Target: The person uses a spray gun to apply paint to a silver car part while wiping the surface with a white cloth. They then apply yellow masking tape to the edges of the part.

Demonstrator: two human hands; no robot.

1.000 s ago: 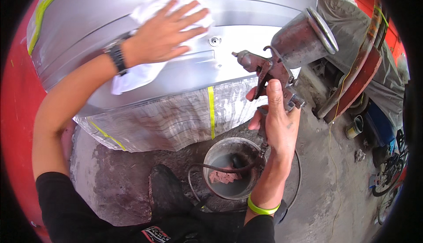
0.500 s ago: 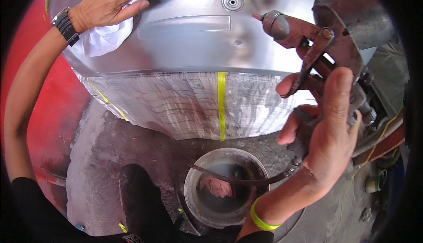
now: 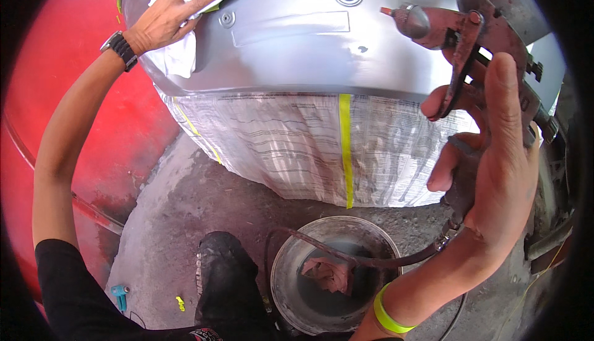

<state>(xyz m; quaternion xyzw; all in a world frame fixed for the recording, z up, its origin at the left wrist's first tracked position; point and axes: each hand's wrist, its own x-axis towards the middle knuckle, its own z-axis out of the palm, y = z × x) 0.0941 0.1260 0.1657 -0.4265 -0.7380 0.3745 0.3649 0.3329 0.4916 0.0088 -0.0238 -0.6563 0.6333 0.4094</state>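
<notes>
"What is your left hand (image 3: pixel 162 24) resting on?"

"A white cloth (image 3: pixel 177 57). My palm lies over it with the fingers spread loosely rather than clenched. The cloth is soft and rumpled, one fold drooping below my thumb, against the left part of a silver panel (image 3: pixel 278 65)."

"What is that panel like?"

"Smooth and curved, with a satiny metallic sheen. I see two round holes ringed by stepped ridges, a long, shallow rectangular outline just below them and a small dark mark near its lower right corner."

"And your right hand (image 3: pixel 504 133)?"

"Wrapped round the handle of a metal spray gun (image 3: pixel 473 34), thumb up, a finger behind the long, flat trigger (image 3: pixel 463 62). The body is stained dull reddish-brown; its rounded nose tapers to a tip that points left. A hose (image 3: pixel 383 262) leads off the bottom of the handle."

"What is below?"

"Crinkled printed sheeting (image 3: pixel 272 140) hangs along the panel's lower edge, crossed by a strip of fluorescent yellow tape (image 3: pixel 346 149). Beneath, on the rough concrete floor (image 3: pixel 176 217), stands a round, scuffed bucket (image 3: pixel 286 279) holding greyish liquid (image 3: pixel 318 307) and a crumpled pink piece (image 3: pixel 331 274); cloth or paper, I can't tell."
</notes>
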